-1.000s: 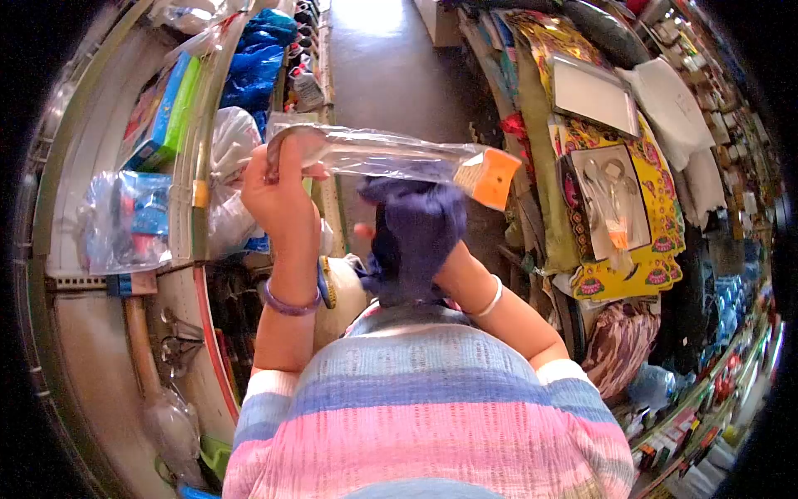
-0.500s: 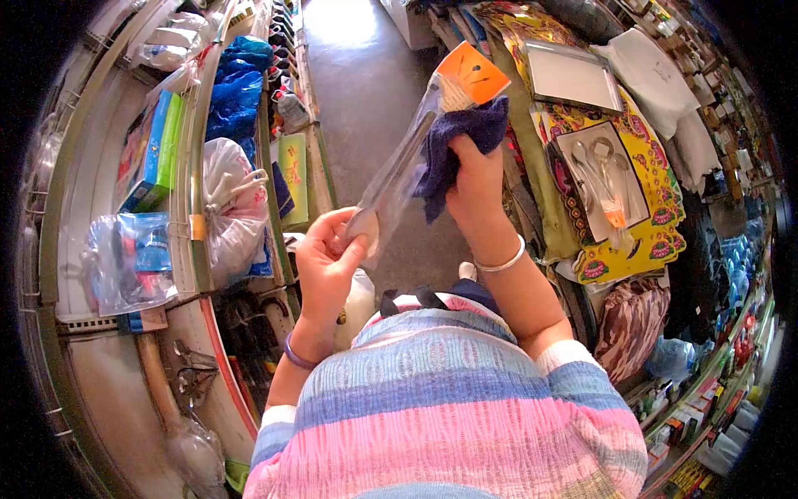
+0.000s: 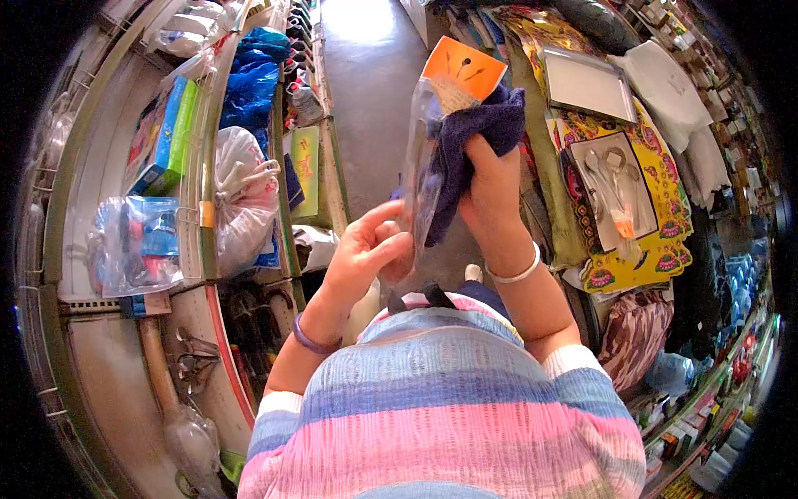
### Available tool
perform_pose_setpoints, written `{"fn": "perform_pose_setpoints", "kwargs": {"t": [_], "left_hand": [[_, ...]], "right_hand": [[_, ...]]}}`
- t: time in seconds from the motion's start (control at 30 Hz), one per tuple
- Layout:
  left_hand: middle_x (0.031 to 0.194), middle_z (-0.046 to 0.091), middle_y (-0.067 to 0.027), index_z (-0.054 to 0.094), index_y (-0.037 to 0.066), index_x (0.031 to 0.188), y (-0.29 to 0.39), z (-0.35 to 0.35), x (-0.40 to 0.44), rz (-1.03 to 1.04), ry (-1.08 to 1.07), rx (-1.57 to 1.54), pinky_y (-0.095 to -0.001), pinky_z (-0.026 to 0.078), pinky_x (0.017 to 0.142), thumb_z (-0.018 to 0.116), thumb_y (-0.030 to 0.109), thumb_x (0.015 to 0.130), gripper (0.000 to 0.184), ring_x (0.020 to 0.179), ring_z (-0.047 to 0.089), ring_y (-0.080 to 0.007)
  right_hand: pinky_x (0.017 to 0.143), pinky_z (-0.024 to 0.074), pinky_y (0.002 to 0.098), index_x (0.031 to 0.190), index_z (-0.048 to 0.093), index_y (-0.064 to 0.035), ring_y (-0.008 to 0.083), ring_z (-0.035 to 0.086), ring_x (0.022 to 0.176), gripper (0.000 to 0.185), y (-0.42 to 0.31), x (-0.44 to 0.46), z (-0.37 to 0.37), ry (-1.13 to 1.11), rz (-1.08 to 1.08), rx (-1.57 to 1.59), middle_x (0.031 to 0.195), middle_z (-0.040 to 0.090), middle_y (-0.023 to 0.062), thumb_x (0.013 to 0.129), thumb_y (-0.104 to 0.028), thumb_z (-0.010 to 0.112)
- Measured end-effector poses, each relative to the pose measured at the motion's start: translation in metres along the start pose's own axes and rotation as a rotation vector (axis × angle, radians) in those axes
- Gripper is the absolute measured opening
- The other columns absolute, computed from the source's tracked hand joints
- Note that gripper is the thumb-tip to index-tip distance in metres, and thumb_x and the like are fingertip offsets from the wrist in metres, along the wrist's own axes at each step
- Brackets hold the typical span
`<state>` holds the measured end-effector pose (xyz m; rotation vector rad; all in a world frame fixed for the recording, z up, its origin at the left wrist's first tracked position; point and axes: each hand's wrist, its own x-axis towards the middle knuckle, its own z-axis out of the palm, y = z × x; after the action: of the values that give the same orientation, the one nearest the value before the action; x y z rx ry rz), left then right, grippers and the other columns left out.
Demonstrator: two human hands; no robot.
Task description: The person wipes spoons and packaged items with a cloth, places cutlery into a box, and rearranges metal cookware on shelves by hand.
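So the packet (image 3: 421,158) has swung from a clear slant to nearly upright since half a second ago, and the left hand (image 3: 370,249) has come in closer to the right hand (image 3: 492,183). The left is pinching the packet's lower end; the right is clenched on a bunched navy cloth (image 3: 457,141), up against the packet just below the orange label (image 3: 464,66). Packet's up in front of the chest, over the floor.

Progress-wise, I'd call it midway: the cloth is on the upper stretch, the lower part has no cloth over it, and the packet isn't put down yet. Can't tell how much has been gone over tbh.

Hard to make out: the right fingertips are lost in the cloth, so no clue if they're gripping the packet through it. The bottom end is blurry behind the left fingers, and the label's small print is unreadable
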<state>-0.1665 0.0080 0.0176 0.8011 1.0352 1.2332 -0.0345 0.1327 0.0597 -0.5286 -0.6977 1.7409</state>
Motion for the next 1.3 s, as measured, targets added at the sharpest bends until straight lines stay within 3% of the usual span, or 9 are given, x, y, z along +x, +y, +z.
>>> {"fn": "perform_pose_setpoints", "kwargs": {"t": [0.33, 0.57, 0.7, 0.83, 0.9, 1.0, 1.07, 1.17, 1.3], "left_hand": [[0.08, 0.062, -0.0093, 0.053, -0.002, 0.099, 0.009, 0.014, 0.007, 0.201, -0.124, 0.126, -0.0325, 0.05, 0.063, 0.058, 0.012, 0.085, 0.021, 0.071, 0.062, -0.0187], [0.071, 0.056, -0.0001, 0.057, 0.0, 0.098, 0.029, 0.032, 0.002, 0.228, 0.089, 0.016, -0.0193, 0.044, 0.052, 0.055, 0.003, 0.086, 0.013, 0.058, 0.055, -0.0061], [0.057, 0.041, 0.0047, 0.05, -0.005, 0.118, 0.039, 0.047, 0.0, 0.193, 0.199, -0.024, -0.0177, 0.033, 0.039, 0.053, -0.001, 0.081, 0.037, 0.043, 0.044, -0.0056], [0.058, 0.042, 0.0055, 0.045, -0.003, 0.126, 0.038, 0.036, -0.006, 0.227, 0.141, 0.029, -0.0174, 0.031, 0.04, 0.051, -0.003, 0.081, 0.046, 0.043, 0.041, -0.0034], [0.057, 0.037, 0.0055, 0.041, -0.007, 0.127, 0.044, 0.041, -0.008, 0.264, 0.186, 0.04, -0.0176, 0.027, 0.037, 0.052, -0.002, 0.08, 0.049, 0.041, 0.037, -0.0031], [0.056, 0.042, 0.0069, 0.042, -0.001, 0.129, 0.045, 0.04, -0.005, 0.273, 0.178, 0.033, -0.0173, 0.029, 0.039, 0.048, -0.005, 0.081, 0.048, 0.041, 0.039, -0.0022], [0.089, 0.057, -0.0025, 0.039, 0.001, 0.131, 0.018, 0.025, 0.003, 0.196, 0.305, -0.296, -0.022, 0.047, 0.065, 0.053, -0.003, 0.081, 0.052, 0.075, 0.056, -0.0101], [0.109, 0.058, -0.009, 0.045, 0.003, 0.124, 0.024, 0.038, -0.004, 0.333, 0.3, -0.237, -0.026, 0.048, 0.081, 0.056, -0.003, 0.08, 0.046, 0.096, 0.058, -0.0155], [0.057, 0.049, 0.0035, 0.049, -0.002, 0.122, 0.049, 0.041, -0.022, 0.189, 0.053, 0.143, -0.0192, 0.032, 0.041, 0.046, -0.008, 0.078, 0.044, 0.043, 0.043, -0.0047]], "right_hand": [[0.067, 0.0491, 0.0268, 0.092, 0.061, -0.0005, 0.014, 0.061, 0.073, 0.021, -0.001, -0.009, -0.003, -0.119, 0.09, -0.115, 0.084, 0.063, 0.0048, 0.072, 0.003, 0.057], [0.066, 0.0492, 0.0266, 0.091, 0.062, -0.0012, 0.0134, 0.061, 0.072, 0.02, -0.003, -0.015, -0.01, -0.173, 0.106, -0.24, 0.083, 0.064, 0.0047, 0.072, 0.003, 0.058], [0.064, 0.0488, 0.0257, 0.09, 0.06, -0.003, 0.0131, 0.059, 0.071, 0.017, 0.0, -0.014, -0.011, -0.083, 0.054, -0.139, 0.082, 0.062, 0.0033, 0.074, 0.002, 0.058], [0.063, 0.0476, 0.0252, 0.089, 0.06, -0.0048, 0.0119, 0.056, 0.071, 0.014, -0.013, -0.005, -0.019, 0.039, -0.135, -0.107, 0.084, 0.06, 0.0018, 0.076, 0.001, 0.058], [0.064, 0.0486, 0.0298, 0.088, 0.059, -0.0043, 0.0192, 0.058, 0.074, 0.015, -0.015, -0.016, -0.026, -0.076, -0.258, -0.142, 0.086, 0.061, 0.0062, 0.074, -0.001, 0.059], [0.086, 0.0418, 0.039, 0.096, 0.06, -0.0066, 0.0269, 0.055, 0.097, 0.025, -0.013, -0.029, -0.027, -0.52, -0.85, -0.938, 0.102, 0.059, 0.0113, 0.071, -0.01, 0.063], [0.097, 0.0344, 0.0427, 0.1, 0.062, -0.009, 0.027, 0.05, 0.111, 0.028, -0.01, -0.033, -0.017, -0.708, -1.073, -1.32, 0.114, 0.056, 0.0092, 0.072, -0.014, 0.06], [0.102, 0.028, 0.0438, 0.106, 0.061, -0.0095, 0.0265, 0.043, 0.12, 0.032, -0.01, -0.022, -0.013, -0.694, -1.191, -1.519, 0.126, 0.052, 0.0052, 0.075, -0.012, 0.054], [0.104, 0.025, 0.0426, 0.106, 0.062, -0.009, 0.0244, 0.038, 0.125, 0.032, -0.02, 0.006, -0.028, -0.453, -1.114, -1.674, 0.13, 0.049, 0.0011, 0.074, -0.012, 0.057]]}}
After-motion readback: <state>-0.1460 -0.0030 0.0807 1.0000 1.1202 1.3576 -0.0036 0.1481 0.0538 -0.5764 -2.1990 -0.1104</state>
